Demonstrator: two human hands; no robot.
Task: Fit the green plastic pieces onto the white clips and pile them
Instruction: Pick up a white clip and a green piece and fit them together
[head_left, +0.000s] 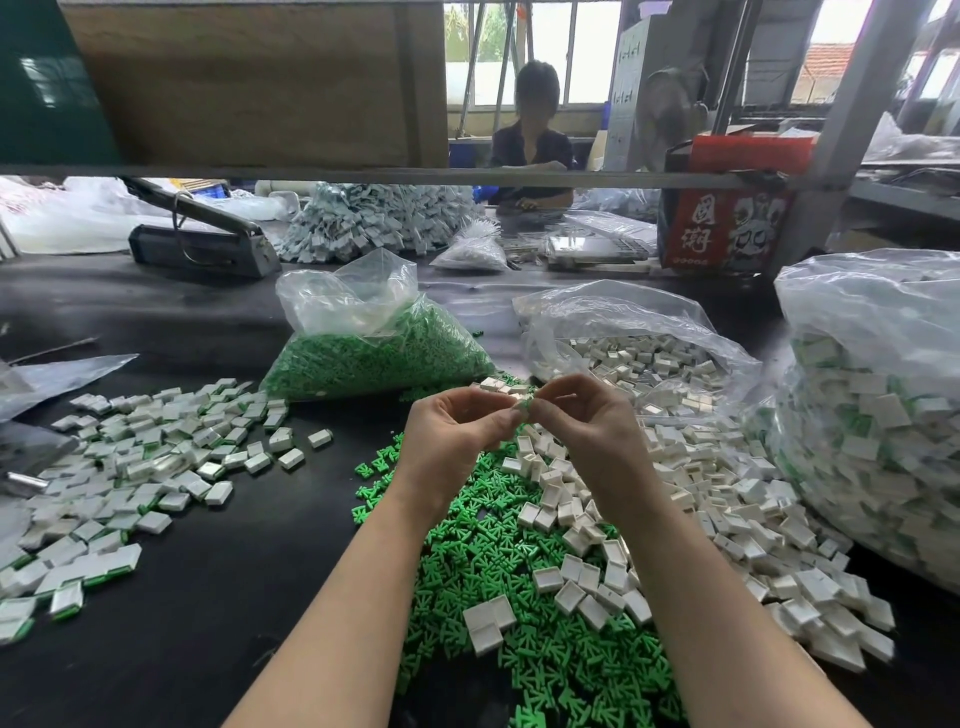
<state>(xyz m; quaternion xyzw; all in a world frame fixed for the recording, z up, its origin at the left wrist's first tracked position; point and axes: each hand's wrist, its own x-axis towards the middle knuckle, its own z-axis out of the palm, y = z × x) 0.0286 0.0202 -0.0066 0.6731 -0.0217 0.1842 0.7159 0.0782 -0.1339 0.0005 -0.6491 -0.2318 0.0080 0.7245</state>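
The head view showed both hands, the left hand (457, 426) and the right hand (582, 421), meeting in the middle of the frame, fingertips pinching one white clip (519, 402) and green piece (527, 410) between them, the finished pile (140, 467) lying far left on the worktop (234, 597).

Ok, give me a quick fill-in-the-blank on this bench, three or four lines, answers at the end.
1. Both hands, left hand and right hand, pinch one small piece coloured white and ____.
2. The loose green pieces lie directly ____ the raised hands.
3. The finished pile lies on the person's ____ side.
4. The bag of white clips lies to the ____ of the bag of green pieces.

Missing words: green; below; left; right
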